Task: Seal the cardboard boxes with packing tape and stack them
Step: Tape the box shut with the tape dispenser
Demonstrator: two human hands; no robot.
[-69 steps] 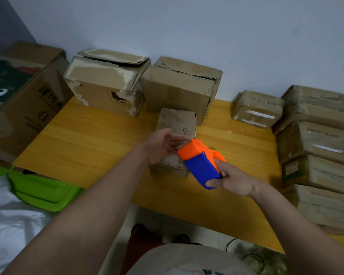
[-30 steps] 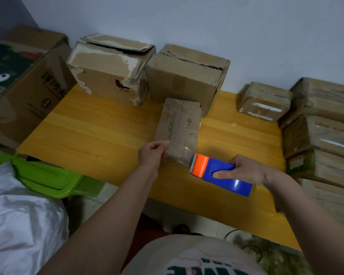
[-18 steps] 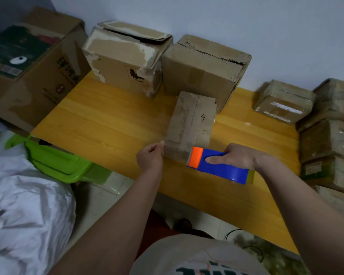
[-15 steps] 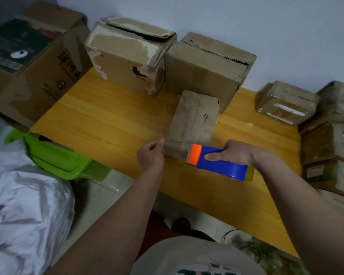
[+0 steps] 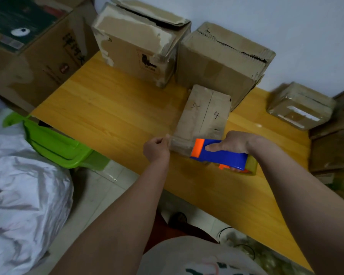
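Observation:
A small flat cardboard box (image 5: 204, 114) with "3" and "4" written on top lies on the yellow wooden table (image 5: 115, 114). My right hand (image 5: 233, 142) grips a blue and orange tape dispenser (image 5: 218, 154) held against the box's near end. My left hand (image 5: 156, 148) is at the box's near left corner, fingers pinching the clear tape end there. A strip of clear tape runs across the box's near face between the two hands.
Two large worn boxes (image 5: 139, 40) (image 5: 220, 60) stand at the back against the wall. A taped small box (image 5: 300, 105) and a stack of boxes (image 5: 334, 147) are at right. A big open carton (image 5: 32, 46), green bin (image 5: 56, 144) and white bag (image 5: 22, 205) are at left.
The dispenser came down from above the box to its near end and then slid slightly toward the box's near face. My left hand moved from the top to the near left corner.

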